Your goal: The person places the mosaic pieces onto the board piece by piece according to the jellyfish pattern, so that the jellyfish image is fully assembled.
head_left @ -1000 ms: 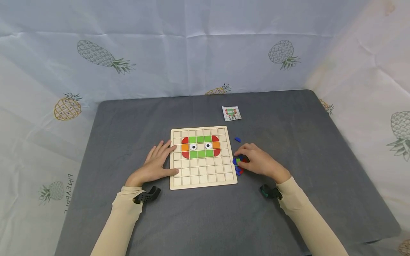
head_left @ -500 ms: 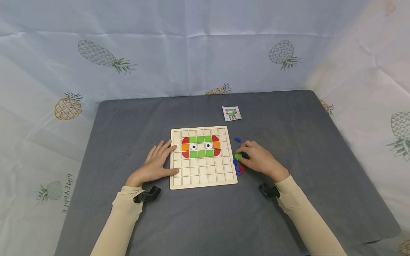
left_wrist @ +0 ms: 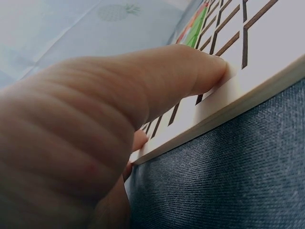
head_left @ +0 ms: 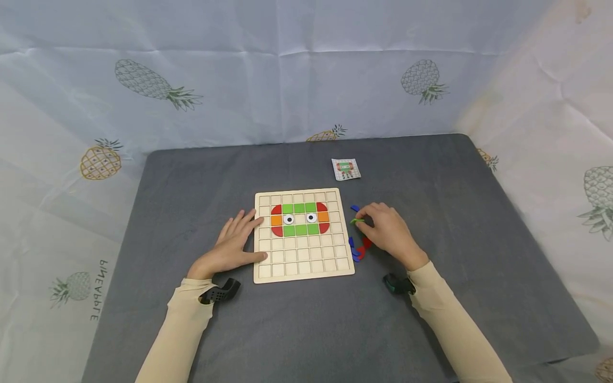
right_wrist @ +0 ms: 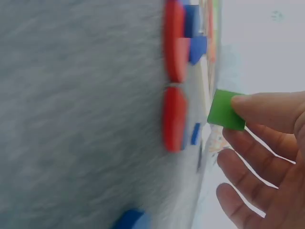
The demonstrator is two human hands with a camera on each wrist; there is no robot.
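A wooden grid board [head_left: 304, 260] lies on the table, bearing green, red and orange tiles and two eye tiles. My left hand [head_left: 234, 246] rests at the board's left edge, fingers spread, with thumb [left_wrist: 190, 71] and fingertips touching the rim. Just off the board's right side, my right hand [head_left: 387, 230] pinches a green square tile [right_wrist: 224, 110] between thumb and fingers. Under and beside that hand lie red pieces [right_wrist: 175, 119] and blue pieces [head_left: 355, 254]. Another blue piece [head_left: 355, 208] sits a little farther back, near the fingertips.
A small printed card [head_left: 346, 169] with a coloured figure on a grid lies behind the board. The dark grey table [head_left: 201, 175] meets a pineapple-print cloth [head_left: 287, 85] at the back and sides. Black cameras are strapped to both wrists.
The right hand has picked the green square tile out of the pile and lifted it, moving slightly away from me. The left hand and the board stay in place.
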